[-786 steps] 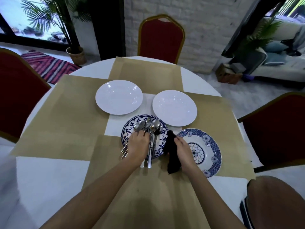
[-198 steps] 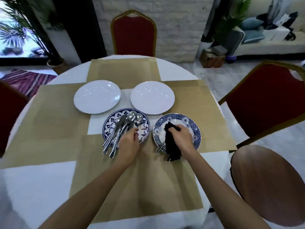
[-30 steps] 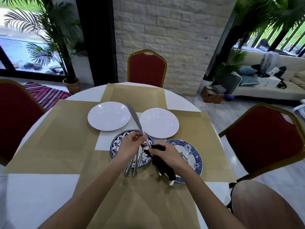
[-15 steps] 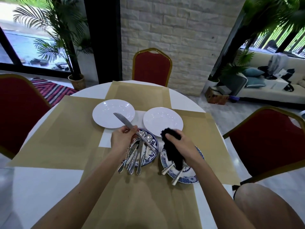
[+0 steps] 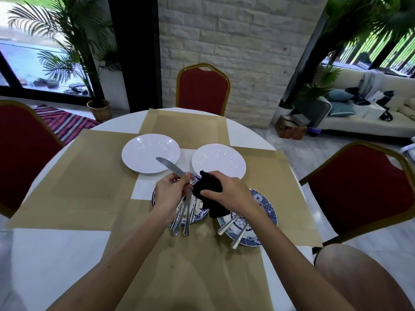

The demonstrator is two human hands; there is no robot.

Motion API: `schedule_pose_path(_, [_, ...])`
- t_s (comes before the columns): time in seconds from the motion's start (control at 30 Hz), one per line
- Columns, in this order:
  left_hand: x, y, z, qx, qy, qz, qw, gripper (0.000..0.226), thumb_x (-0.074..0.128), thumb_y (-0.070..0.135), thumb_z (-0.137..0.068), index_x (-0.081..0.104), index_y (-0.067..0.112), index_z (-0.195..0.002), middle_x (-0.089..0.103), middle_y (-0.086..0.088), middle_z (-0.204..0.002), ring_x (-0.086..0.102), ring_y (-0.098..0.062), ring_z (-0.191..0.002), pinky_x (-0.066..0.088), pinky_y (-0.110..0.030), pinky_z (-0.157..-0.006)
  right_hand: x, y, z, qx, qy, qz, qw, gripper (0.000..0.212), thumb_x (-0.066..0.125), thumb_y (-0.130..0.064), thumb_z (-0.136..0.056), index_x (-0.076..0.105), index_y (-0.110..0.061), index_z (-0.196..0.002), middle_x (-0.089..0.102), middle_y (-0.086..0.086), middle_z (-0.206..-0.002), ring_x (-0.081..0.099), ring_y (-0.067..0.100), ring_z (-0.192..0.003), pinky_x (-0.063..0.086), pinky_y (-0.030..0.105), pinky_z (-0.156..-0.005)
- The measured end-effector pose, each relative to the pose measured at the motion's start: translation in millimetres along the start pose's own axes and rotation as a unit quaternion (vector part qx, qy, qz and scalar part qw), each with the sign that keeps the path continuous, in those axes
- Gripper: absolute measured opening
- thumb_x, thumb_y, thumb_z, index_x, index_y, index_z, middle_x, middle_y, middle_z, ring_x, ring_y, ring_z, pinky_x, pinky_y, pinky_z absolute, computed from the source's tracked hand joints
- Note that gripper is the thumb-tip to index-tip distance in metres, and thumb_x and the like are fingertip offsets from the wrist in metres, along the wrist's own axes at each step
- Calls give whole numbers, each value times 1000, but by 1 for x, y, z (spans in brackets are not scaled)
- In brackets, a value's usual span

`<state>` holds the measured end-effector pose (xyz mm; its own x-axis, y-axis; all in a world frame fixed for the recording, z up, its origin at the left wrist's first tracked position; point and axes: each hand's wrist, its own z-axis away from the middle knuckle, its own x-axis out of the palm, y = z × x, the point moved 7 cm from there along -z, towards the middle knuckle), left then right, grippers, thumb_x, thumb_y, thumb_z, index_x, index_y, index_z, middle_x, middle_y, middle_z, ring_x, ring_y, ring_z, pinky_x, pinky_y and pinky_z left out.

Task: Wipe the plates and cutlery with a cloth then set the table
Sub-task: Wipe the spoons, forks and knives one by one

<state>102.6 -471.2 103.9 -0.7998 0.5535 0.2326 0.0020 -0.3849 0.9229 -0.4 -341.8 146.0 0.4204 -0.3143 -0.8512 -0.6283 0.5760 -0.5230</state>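
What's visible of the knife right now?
The knife is a silvery, metal-looking table knife with a rounded tip. Its bare blade slants up and away to the left, and the tip shows against the left white plate. The left hand pinches it about where blade meets handle. The handle is hidden behind that hand and the black cloth, which the right hand grips right beside it.

far-left plate (image 5: pixel 143 151) & far-right plate (image 5: pixel 219 161) side by side mid table (image 5: pixel 45 254), near-left plate (image 5: pixel 197 215) & near-right plate (image 5: pixel 266 212) just in front, cutlery pile (image 5: pixel 186 217) on near-left plate, 2 utensils (image 5: pixel 233 225) on near-right plate, knife (image 5: pixel 170 167) above far-left plate's near edge, cloth (image 5: pixel 207 187) above gap betw near plates, back chair (image 5: pixel 203 90) behind table, L chair (image 5: pixel 22 153) & R chair (image 5: pixel 359 194) at sides
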Motion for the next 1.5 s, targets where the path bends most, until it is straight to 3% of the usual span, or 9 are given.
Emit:
schedule_pose_path(0.07, [1, 1, 0, 2, -1, -1, 1000, 10, 69, 16, -86, 68, 12, -78, 67, -5, -76, 59, -16, -66, 49, -23, -64, 6, -3, -1, -20, -16, 26, 999, 38, 59, -53, -87, 60, -23, -111, 67, 1, -97, 60, 21, -90, 50, 37, -76])
schedule_pose_path(0.17, [3, 7, 0, 27, -9, -29, 999, 10, 71, 19, -84, 71, 11, -79, 69, -6, -74, 60, -16, -65, 50, -27, -67, 19, -2, 3, -17, -35, -64, 997, 16, 61, -39, -90, 56, -24, -90, 62, -3, -84, 58, 18, -80, 43, 25, -63])
schedule_pose_path(0.37, [1, 20, -1, 39, -33, -43, 998, 10, 68, 12, -86, 68, 5, -80, 71, -9, -72, 62, -12, -56, 42, -13, -46, 26, 18, 12, 1, -98, -140, 985, 19, 63, -34, -89, 65, -16, -94, 71, 1, -88, 67, 14, -80, 55, 32, -75])
schedule_pose_path(0.6, [17, 21, 2, 41, -100, -82, 991, 12, 69, 13, -85, 69, 1, -82, 71, -8, -72, 55, -8, -52, 44, -15, -52, 30, 7, 9, 16, -99, -271, 957, 21, 61, -31, -92, 65, -11, -98, 72, 8, -93, 70, 24, -88, 55, 40, -82])
schedule_pose_path(0.8, [11, 24, -1, 35, -90, -68, 993, 19, 67, 12, -86, 66, -7, -88, 70, -7, -70, 60, -7, -52, 39, -10, -44, 28, 21, 26, 40, -153, -253, 954, 20, 61, -29, -93, 65, -9, -93, 73, 6, -86, 71, 15, -76, 55, 30, -74])
schedule_pose_path(0.97, [24, 19, 0, 30, -131, -99, 986, 11, 71, 14, -84, 68, 6, -78, 72, -6, -72, 63, -13, -61, 48, -18, -59, 27, 14, 18, 32, -109, -276, 954, 26, 61, -35, -90, 65, -11, -97, 72, 8, -93, 70, 24, -88, 55, 41, -83])
schedule_pose_path(1.13, [15, 25, -3, 35, -102, -94, 990, 14, 69, 13, -85, 68, 0, -84, 72, -11, -78, 64, -12, -59, 43, -12, -47, 32, 20, 29, 46, -133, -268, 953, 25, 60, -30, -93, 65, -6, -95, 72, 4, -85, 70, 14, -76, 54, 27, -71])
schedule_pose_path(1.37, [22, 19, 3, 26, -122, -102, 987, 12, 69, 13, -85, 69, 2, -87, 71, -6, -73, 61, -6, -54, 43, -11, -48, 30, 14, 25, 38, -96, -305, 947, 26, 60, -34, -90, 65, -9, -96, 72, 10, -91, 71, 24, -85, 56, 39, -80])
schedule_pose_path(1.5, [19, 22, -2, 30, -107, -99, 989, 16, 70, 14, -85, 69, -2, -85, 72, -9, -76, 60, -7, -52, 41, -11, -45, 33, 19, 35, 62, -103, -331, 936, 16, 60, -27, -93, 66, -12, -91, 72, 2, -83, 70, 16, -78, 55, 30, -72])
